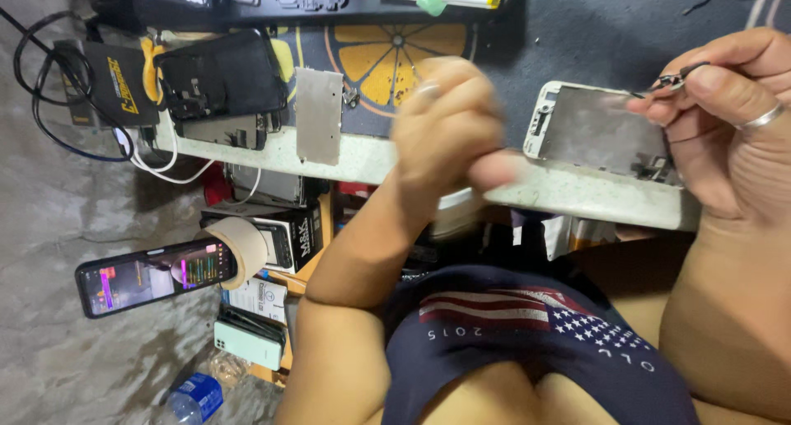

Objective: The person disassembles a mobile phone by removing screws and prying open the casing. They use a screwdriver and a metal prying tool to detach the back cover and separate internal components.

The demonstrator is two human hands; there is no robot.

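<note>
A black smartphone with its screen lit in pink, orange and dark patches (152,275) lies below the bench edge. Beside it stand a black printed cardboard box (301,242) and, lower, a white box with dark print (257,297). On the bench's left end rests a flat black package with a yellow label (119,81). A white-framed phone screen panel, dull grey (595,128), lies near the bench's right end.

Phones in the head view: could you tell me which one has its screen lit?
The dark phone at lower left, beside the beige tape roll; its screen glows with colour, the others are dark or dismantled.
</note>
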